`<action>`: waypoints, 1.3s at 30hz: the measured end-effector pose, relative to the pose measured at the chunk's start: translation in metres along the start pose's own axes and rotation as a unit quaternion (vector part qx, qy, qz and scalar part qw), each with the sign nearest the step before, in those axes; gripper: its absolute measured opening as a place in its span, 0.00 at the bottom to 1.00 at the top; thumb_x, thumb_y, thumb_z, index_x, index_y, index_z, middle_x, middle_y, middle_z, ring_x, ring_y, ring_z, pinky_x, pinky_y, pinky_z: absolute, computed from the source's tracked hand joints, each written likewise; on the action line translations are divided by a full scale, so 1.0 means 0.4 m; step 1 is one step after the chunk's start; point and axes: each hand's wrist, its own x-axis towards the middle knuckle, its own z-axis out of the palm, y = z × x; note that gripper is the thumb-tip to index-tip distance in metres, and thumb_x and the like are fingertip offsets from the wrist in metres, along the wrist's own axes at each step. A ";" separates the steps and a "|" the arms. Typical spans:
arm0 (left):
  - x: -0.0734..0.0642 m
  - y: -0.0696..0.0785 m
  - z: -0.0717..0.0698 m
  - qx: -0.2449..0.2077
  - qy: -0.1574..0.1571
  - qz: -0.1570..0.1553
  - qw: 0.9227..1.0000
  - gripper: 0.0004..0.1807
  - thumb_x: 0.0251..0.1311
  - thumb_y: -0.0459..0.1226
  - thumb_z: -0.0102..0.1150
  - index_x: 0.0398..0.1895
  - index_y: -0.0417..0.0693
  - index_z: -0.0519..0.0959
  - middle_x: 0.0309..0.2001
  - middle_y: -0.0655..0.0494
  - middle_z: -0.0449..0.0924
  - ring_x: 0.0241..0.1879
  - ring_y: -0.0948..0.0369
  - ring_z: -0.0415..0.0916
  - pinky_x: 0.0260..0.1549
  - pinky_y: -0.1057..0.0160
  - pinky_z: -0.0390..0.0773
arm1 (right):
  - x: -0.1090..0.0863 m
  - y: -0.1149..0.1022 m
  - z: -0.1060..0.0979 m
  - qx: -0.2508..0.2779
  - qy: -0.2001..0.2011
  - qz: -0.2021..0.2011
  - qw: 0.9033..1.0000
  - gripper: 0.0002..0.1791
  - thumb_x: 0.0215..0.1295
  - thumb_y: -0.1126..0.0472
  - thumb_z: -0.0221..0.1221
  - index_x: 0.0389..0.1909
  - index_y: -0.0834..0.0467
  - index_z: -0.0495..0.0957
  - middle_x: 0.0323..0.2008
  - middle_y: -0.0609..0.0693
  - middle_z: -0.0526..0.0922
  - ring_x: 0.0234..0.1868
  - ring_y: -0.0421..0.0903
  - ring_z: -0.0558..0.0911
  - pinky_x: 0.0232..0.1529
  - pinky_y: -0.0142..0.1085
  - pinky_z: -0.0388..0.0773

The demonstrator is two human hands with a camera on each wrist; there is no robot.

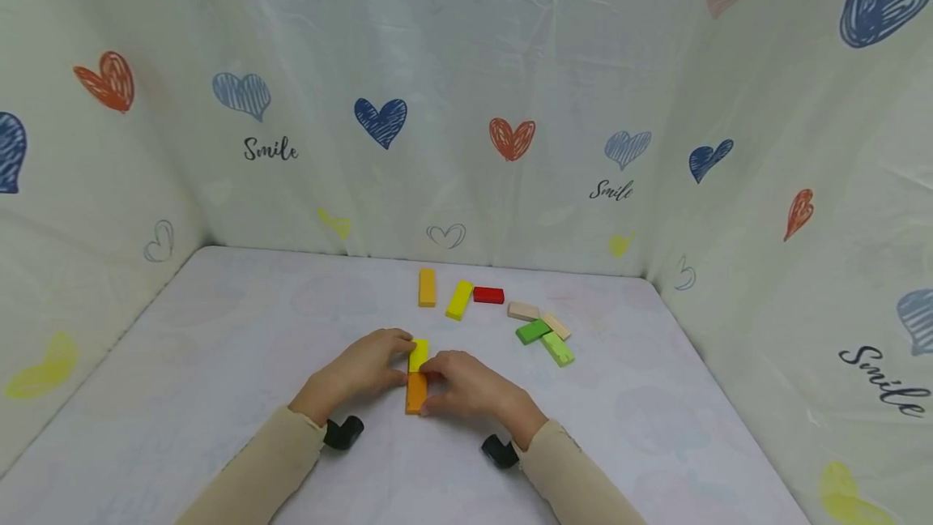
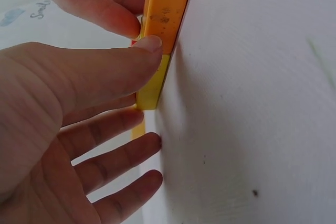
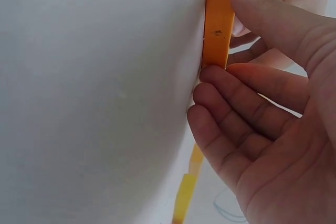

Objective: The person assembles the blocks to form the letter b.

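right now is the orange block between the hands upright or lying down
Lying down: the orange block stretches lengthwise along the table.

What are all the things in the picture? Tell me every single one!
Near yellow block: one, yellow, between the hands
Near orange block: one, orange, touching its end
Far orange block: one, orange, far side
Far yellow block: one, yellow, beside red
Red block: one, red, far side
Beige blocks: two, beige, right of red
Green blocks: two, dark and light, near beige
Table: one, whitish, underneath
Curtain: whitish, around, printed with coloured hearts and "Smile"
Black wrist pieces: two, black, at the wrists
Sleeves: two, beige, on the arms
Left hand: one, bare, at near yellow
Right hand: one, bare, at near orange
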 end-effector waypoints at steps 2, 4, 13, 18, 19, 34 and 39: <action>0.001 -0.004 0.001 -0.004 0.001 0.000 1.000 0.26 0.54 0.39 0.69 0.58 0.44 0.77 0.61 0.49 0.71 0.63 0.50 0.65 0.63 0.48 0.64 | 0.004 -0.002 -0.001 -0.004 -0.002 -0.001 1.000 0.29 0.55 0.47 0.68 0.56 0.55 0.77 0.48 0.39 0.79 0.47 0.36 0.74 0.56 0.32 0.72; 0.002 -0.008 0.004 -0.008 0.002 -0.001 1.000 0.26 0.53 0.38 0.69 0.57 0.44 0.77 0.62 0.49 0.71 0.63 0.50 0.65 0.63 0.48 0.64 | 0.007 -0.005 -0.003 -0.010 -0.004 -0.005 1.000 0.29 0.55 0.47 0.68 0.57 0.55 0.77 0.48 0.40 0.79 0.48 0.36 0.74 0.57 0.33 0.71; -0.008 -0.025 0.012 -0.015 0.005 -0.013 1.000 0.27 0.54 0.40 0.69 0.59 0.45 0.77 0.63 0.51 0.70 0.65 0.50 0.64 0.64 0.47 0.62 | 0.021 -0.002 -0.001 -0.007 -0.014 0.000 1.000 0.30 0.55 0.47 0.68 0.57 0.55 0.77 0.48 0.39 0.79 0.48 0.36 0.73 0.56 0.32 0.72; -0.013 -0.035 0.008 -0.024 0.008 -0.014 1.000 0.27 0.54 0.41 0.69 0.58 0.45 0.77 0.64 0.51 0.70 0.65 0.50 0.63 0.64 0.47 0.62 | 0.030 -0.004 -0.003 0.005 -0.019 -0.001 1.000 0.29 0.55 0.47 0.68 0.57 0.54 0.77 0.47 0.38 0.79 0.47 0.35 0.74 0.56 0.32 0.72; -0.014 -0.036 0.007 -0.025 0.008 -0.014 1.000 0.27 0.54 0.41 0.69 0.58 0.45 0.77 0.64 0.51 0.70 0.65 0.50 0.63 0.64 0.47 0.62 | 0.032 -0.004 -0.003 0.006 -0.020 -0.002 1.000 0.29 0.55 0.47 0.68 0.57 0.54 0.77 0.47 0.38 0.79 0.47 0.35 0.74 0.56 0.32 0.72; -0.014 -0.037 0.004 -0.030 0.013 -0.018 0.999 0.28 0.53 0.42 0.70 0.59 0.46 0.77 0.63 0.53 0.71 0.65 0.51 0.64 0.64 0.47 0.63 | 0.029 -0.012 -0.003 0.011 -0.012 0.002 1.000 0.29 0.55 0.47 0.68 0.57 0.55 0.77 0.47 0.39 0.79 0.46 0.35 0.74 0.55 0.32 0.73; -0.011 -0.035 0.005 -0.036 0.015 -0.018 0.999 0.27 0.54 0.44 0.69 0.58 0.46 0.77 0.64 0.53 0.70 0.65 0.51 0.64 0.64 0.47 0.63 | 0.027 -0.016 -0.005 0.014 -0.010 0.003 1.000 0.29 0.55 0.48 0.69 0.56 0.56 0.77 0.47 0.39 0.79 0.46 0.35 0.74 0.55 0.32 0.72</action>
